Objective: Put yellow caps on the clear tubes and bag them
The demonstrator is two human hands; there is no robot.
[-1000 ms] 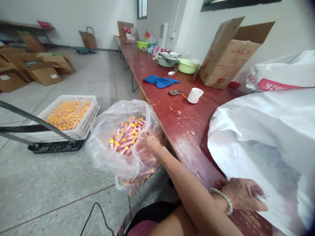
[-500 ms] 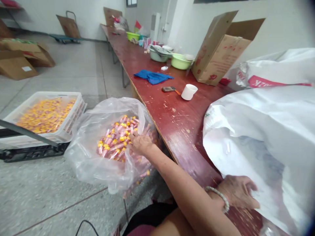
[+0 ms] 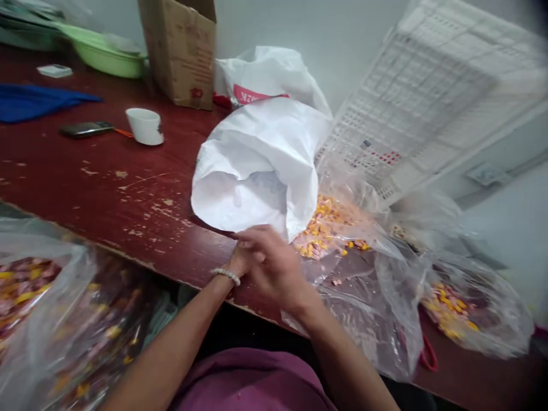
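Observation:
A white sack lies on the red table with its mouth facing me, and one small pinkish item shows inside. My left hand, with a beaded bracelet at the wrist, is at the table just below the sack's mouth; its fingers are mostly hidden behind my other hand. Over it, near the sack's lower edge, my right hand is blurred, its fingers loosely apart with nothing visible in them. Right of the sack, clear plastic holds a pile of small yellow-and-pink pieces.
A clear bag of yellow-capped pieces is at the lower left. On the table are a white cup, a phone-like device, a blue cloth, a green basin and a cardboard box. A white crate leans at right.
The view has swung right. My right hand has left the clear bag of capped pieces and come over to the sack, beside my left hand, which stays near the sack's edge.

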